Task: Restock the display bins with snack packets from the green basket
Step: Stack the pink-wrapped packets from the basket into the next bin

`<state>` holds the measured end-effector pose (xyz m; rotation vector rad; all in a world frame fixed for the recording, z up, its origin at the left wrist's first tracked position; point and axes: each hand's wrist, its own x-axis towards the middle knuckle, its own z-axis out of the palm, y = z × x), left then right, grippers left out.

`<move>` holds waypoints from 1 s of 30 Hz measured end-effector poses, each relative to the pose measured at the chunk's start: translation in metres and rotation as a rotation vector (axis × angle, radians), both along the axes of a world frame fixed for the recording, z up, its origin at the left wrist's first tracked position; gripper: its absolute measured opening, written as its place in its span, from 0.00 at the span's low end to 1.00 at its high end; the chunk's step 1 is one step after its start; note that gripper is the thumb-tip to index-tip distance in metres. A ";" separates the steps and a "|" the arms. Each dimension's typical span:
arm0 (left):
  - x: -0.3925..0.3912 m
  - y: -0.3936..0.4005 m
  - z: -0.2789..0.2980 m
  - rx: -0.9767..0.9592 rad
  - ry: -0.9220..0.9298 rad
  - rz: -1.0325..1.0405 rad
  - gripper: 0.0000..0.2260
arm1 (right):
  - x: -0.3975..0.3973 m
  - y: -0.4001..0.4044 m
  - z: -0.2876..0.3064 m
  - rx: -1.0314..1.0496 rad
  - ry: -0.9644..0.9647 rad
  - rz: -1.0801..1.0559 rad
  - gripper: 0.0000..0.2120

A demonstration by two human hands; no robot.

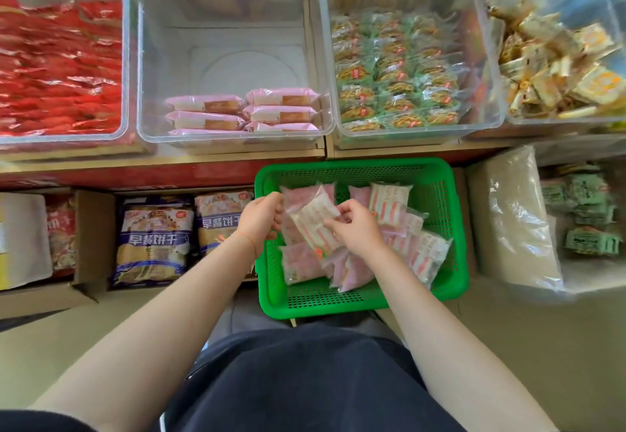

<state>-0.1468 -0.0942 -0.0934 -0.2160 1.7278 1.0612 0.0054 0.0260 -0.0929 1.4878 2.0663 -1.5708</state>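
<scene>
Over the green basket (440,228), both hands grasp one snack packet (313,224): left hand (262,216) pinching its top edge, right hand (355,228) fingers (333,224) curled on it.

Both my forearms reach forward and down from the bottom corners of the view, bare to above the elbow, converging toward the middle. My left hand (262,216) is turned with its back up and slightly outward, the fingers curled under into a loose fist near the left rim of the green basket (440,194), pinching the edge of a snack packet (315,224); a thin band circles that wrist. My right hand (354,228) sits just beside it, back up, fingers bent and thumb tucked, gripping the same packet from the other side.
</scene>
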 end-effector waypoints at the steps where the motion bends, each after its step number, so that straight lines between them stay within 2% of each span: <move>1: 0.002 0.003 0.002 0.006 -0.004 0.006 0.09 | 0.000 0.004 0.003 -0.077 0.056 -0.093 0.12; 2: 0.005 0.005 0.002 0.010 0.015 -0.002 0.13 | 0.002 0.008 0.005 -0.143 0.097 -0.151 0.12; 4: 0.007 0.007 0.003 0.051 0.051 -0.012 0.21 | 0.004 0.017 0.013 -0.186 0.114 -0.117 0.15; 7: 0.003 0.006 0.004 0.165 -0.094 -0.184 0.30 | 0.003 0.026 0.033 -0.307 0.086 0.039 0.14; 9: 0.000 0.002 0.007 0.201 -0.237 -0.364 0.29 | 0.001 0.030 0.041 -0.383 0.081 0.078 0.09; 11: -0.002 -0.002 0.007 0.211 -0.273 -0.455 0.25 | -0.002 0.031 0.042 -0.355 0.063 0.050 0.08; 13: -0.005 -0.006 0.004 0.234 -0.260 -0.387 0.21 | -0.005 0.034 0.031 -0.226 0.022 -0.077 0.14; 15: -0.008 -0.012 -0.002 0.255 -0.227 -0.220 0.18 | -0.004 0.036 0.017 -0.070 -0.040 -0.146 0.14; 17: -0.010 -0.020 -0.006 0.220 -0.155 -0.090 0.17 | -0.001 0.037 0.003 0.092 -0.150 0.053 0.14; 19: -0.013 -0.029 -0.009 0.204 -0.124 -0.039 0.20 | 0.001 0.031 -0.009 0.120 -0.250 0.295 0.16; 22: -0.016 -0.038 -0.009 0.257 -0.212 -0.031 0.26 | 0.006 0.010 -0.030 0.190 -0.495 0.691 0.24; 24: -0.016 -0.042 -0.006 0.318 -0.302 -0.033 0.31 | 0.007 -0.003 -0.037 0.249 -0.629 0.875 0.29; 27: -0.015 -0.045 0.002 0.411 -0.436 -0.059 0.30 | 0.000 -0.012 -0.032 0.322 -0.720 0.961 0.29; 30: -0.016 -0.047 0.006 0.440 -0.506 -0.024 0.25 | -0.005 -0.022 -0.026 0.455 -0.655 0.958 0.20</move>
